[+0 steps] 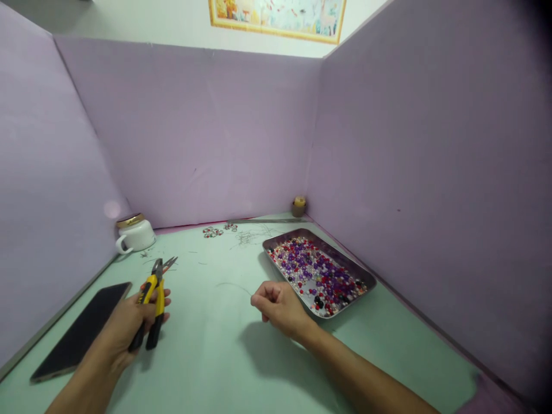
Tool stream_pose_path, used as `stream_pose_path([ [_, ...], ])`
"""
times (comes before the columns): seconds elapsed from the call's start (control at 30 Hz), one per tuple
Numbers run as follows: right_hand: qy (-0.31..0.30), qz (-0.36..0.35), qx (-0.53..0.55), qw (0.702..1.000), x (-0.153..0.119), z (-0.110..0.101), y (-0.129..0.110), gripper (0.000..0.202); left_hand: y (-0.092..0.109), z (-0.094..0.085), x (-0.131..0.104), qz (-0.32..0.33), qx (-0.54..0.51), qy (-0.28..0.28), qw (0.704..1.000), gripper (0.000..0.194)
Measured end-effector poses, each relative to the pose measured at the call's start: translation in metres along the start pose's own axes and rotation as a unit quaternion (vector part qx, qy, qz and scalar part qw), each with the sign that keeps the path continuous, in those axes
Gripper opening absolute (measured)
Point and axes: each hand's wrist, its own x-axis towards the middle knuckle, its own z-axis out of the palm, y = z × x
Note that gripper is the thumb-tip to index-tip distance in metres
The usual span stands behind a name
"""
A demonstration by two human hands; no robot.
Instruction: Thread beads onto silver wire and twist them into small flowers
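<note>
1. Grips yellow-and-black pliers [149, 288] in the left hand [129, 321]; pinches a thin wire [233, 283] in the right hand [281, 306], out to its left.
2. Seemingly done: beaded rings [212, 232], well beyond both hands.
3. Seemingly left: loose wires [245, 237] beyond right hand; beads [319, 270] in metal tray [345, 259] beside it.
4. On the thin wire: gentle curve, no visible threading.

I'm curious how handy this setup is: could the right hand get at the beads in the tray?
Probably yes: the right hand is close beside the open tray, and nothing covers the beads. It seems to pinch a thin wire, though, which might hinder picking.
</note>
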Motion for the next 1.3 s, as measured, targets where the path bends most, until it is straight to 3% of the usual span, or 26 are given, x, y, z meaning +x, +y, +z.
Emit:
stream_pose_path([
  [0.07,0.022,0.028,0.035,0.999,0.002,-0.002,0.000,0.014,0.005,0.002,-0.005,-0.002,-0.021,-0.024,0.999,0.039],
  [0.3,0.018,0.088,0.189,0.978,0.008,-0.007,0.008,0.023,0.003,0.043,-0.053,-0.029,-0.019,-0.231,0.972,0.029],
  [0.5,-0.010,0.104,0.226,0.968,0.008,-0.006,0.010,0.024,-0.027,0.054,-0.046,-0.013,0.027,-0.269,0.963,0.029],
  [0.83,-0.027,0.107,0.227,0.968,0.008,-0.006,0.007,0.014,-0.052,0.054,-0.032,0.033,0.082,-0.276,0.957,0.036],
  [1.07,-0.032,0.120,0.295,0.948,0.008,-0.007,0.009,0.014,-0.028,0.051,-0.042,0.091,0.191,-0.255,0.943,0.043],
  [1.2,-0.033,0.165,0.354,0.920,0.010,-0.010,0.009,0.016,-0.015,0.051,-0.050,0.164,0.326,-0.191,0.911,0.042],
  [1.3,-0.032,0.176,0.361,0.915,0.009,-0.010,0.009,0.017,-0.016,0.051,-0.053,0.242,0.396,-0.151,0.873,0.041],
])
